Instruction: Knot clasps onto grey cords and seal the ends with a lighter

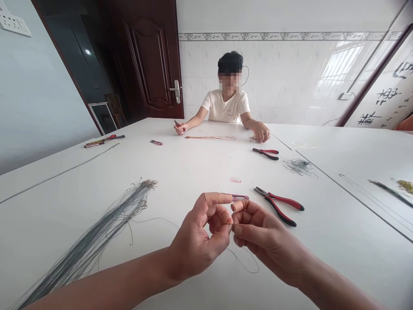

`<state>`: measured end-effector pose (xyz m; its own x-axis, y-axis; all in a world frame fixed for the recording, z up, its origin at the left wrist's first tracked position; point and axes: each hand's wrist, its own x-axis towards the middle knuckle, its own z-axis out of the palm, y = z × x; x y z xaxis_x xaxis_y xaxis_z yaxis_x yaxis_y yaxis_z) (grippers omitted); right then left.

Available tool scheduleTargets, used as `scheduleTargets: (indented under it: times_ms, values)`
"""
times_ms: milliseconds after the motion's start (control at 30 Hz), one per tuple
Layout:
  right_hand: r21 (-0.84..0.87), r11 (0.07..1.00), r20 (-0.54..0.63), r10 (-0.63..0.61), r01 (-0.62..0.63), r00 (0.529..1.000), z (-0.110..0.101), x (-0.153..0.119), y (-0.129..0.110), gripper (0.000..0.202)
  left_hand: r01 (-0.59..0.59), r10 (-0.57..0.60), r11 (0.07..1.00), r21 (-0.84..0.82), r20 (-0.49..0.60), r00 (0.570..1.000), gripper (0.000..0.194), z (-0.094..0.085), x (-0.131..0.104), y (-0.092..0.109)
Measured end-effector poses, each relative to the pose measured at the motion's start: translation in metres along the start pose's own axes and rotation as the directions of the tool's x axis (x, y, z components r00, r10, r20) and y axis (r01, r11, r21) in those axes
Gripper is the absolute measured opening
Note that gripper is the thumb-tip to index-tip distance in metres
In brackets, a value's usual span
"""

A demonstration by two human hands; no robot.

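Observation:
My left hand (201, 241) and my right hand (266, 234) meet above the white table, with thumb and fingers pinched together. Between the fingertips they hold a thin grey line (254, 272); it loops below the right hand, and another stretch runs off to the left. Whatever lies exactly at the pinch is too small to make out. Tan finger wraps cover several fingertips. Just behind the fingers, partly hidden, are thread snips (240, 197). Red-and-black pliers (280, 204) lie beside my right hand. A long bundle of grey lines (97, 232) with brassy hook-like ends stretches past my left forearm.
Across the table (193, 168) sits a person (226, 103) holding a red-handled tool, near orange strands (211, 137). Further pliers (266, 153), a tangled grey wire heap (300, 165), small snips (156, 142) and tools (103, 140) lie around. Seams cross the tabletop at right.

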<state>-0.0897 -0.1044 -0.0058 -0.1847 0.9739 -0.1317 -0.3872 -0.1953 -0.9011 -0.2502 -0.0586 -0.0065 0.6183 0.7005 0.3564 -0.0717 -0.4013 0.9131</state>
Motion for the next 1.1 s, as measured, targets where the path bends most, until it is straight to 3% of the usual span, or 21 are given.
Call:
scheduleTargets:
  times_ms: [200,433,667,833,1000,1100]
  values:
    - [0.231,0.972,0.033,0.028,-0.035,0.999,-0.0022,-0.0012,0.0023,0.017,-0.087,0.087,0.996,0.022,0.016,0.996,0.044,0.0022,-0.0010,0.0024]
    - [-0.131,0.991,-0.048,-0.027,0.021,0.998,-0.0039,-0.0030,-0.0022,0.004,-0.064,0.064,0.998,-0.005,0.014,0.998,0.039,0.0009,0.0001,0.0024]
    - [-0.167,0.985,0.001,-0.044,0.043,0.999,-0.0035,-0.0017,-0.0038,0.013,0.107,-0.107,0.994,0.001,-0.022,0.994,0.036,0.0011,-0.0007,0.0034]
    - [-0.201,0.977,0.007,-0.075,0.075,0.997,-0.0058,-0.0032,-0.0020,0.011,0.304,-0.313,0.930,-0.208,-0.012,0.950,0.032,0.0007,0.0012,0.0029]
    - [-0.299,0.943,-0.024,-0.162,0.148,0.986,-0.0039,-0.0048,-0.0003,0.010,0.349,-0.367,0.900,-0.261,-0.023,0.930,0.035,-0.0002,0.0017,0.0038]
    - [-0.467,0.853,-0.020,-0.276,0.235,0.961,-0.0003,-0.0047,0.0019,0.012,0.355,-0.376,0.897,-0.262,-0.034,0.926,0.036,-0.0002,0.0012,0.0040]
